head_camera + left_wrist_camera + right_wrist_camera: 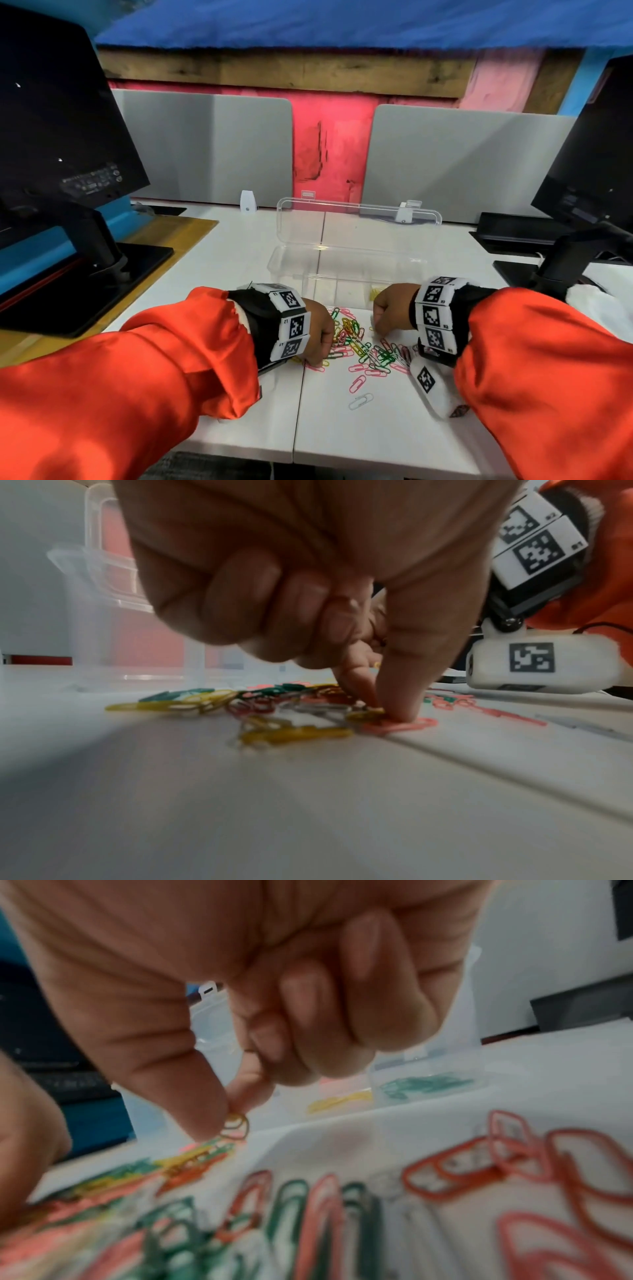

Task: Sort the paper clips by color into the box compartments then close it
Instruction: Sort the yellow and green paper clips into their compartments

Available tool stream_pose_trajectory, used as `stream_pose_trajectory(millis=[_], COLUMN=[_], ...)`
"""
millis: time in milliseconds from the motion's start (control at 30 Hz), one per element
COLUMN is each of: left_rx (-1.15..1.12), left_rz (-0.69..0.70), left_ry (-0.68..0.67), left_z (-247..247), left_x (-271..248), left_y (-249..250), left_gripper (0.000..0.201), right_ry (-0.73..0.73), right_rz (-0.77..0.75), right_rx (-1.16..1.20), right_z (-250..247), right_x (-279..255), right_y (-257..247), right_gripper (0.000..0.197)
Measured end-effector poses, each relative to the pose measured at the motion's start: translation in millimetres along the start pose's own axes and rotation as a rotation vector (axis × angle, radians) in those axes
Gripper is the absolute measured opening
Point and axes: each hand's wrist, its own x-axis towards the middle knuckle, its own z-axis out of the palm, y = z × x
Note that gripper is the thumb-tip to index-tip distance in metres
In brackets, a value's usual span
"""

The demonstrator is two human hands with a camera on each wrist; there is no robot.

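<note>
A clear plastic box (pixel 291 267) stands with its lid (pixel 359 222) raised, just behind a loose pile of pink, green, yellow and white paper clips (pixel 363 346) on the white table. Its compartments hold yellow clips (pixel 339 1100) and green clips (pixel 424 1085). My left hand (pixel 383 710) is down at the pile's left edge. Its thumb and index tip meet on a clip that lies on the table beside a pink clip (pixel 400 726). My right hand (pixel 229 1118), at the pile's far right, pinches a yellow clip (pixel 236 1126) just above the pile, with the other fingers curled.
A dark monitor (pixel 61 137) on a stand fills the left, and another monitor (pixel 589 154) stands at the right. Grey divider panels (pixel 205 147) close the back. A single white clip (pixel 360 401) lies nearer the table's front edge.
</note>
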Motion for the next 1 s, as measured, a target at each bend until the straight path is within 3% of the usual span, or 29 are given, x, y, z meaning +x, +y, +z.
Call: stream_pose_trajectory(millis=[100,167,267,367,533,767,1000], left_rx=[0.035,0.063,0.060,0.061,0.084,0.099,0.045], left_rz=[-0.013,-0.022,-0.011,0.015,0.056,0.097,0.044], left_ry=[0.063,0.148,0.116,0.115,0.160,0.063,0.038], left_z=[3,4,3,2,5,3,5], left_x=[-2,-4,-6,-10,-9,-9,-3], left_y=[0,-2,-5,-2,-1,1,-1], left_gripper=[0.010,0.015,0.010,0.018,0.019,0.029,0.015], right_ry=[-0.021,-0.025,-0.042,-0.089,-0.124,-0.130,-0.146], right_rz=[0.024,0.010,-0.022,-0.047,-0.019,-0.003,-0.005], right_rx=[0.118,0.267,0.555,0.706,0.659,0.604,0.542], right_z=[-4,-5,-3,0,6,11,10], right_x=[-9,-11,-10,-8,-5,-6,-13], right_y=[3,7,11,9,7,2,-4], right_gripper=[0.023,0.025,0.027,0.030,0.033,0.029,0.023])
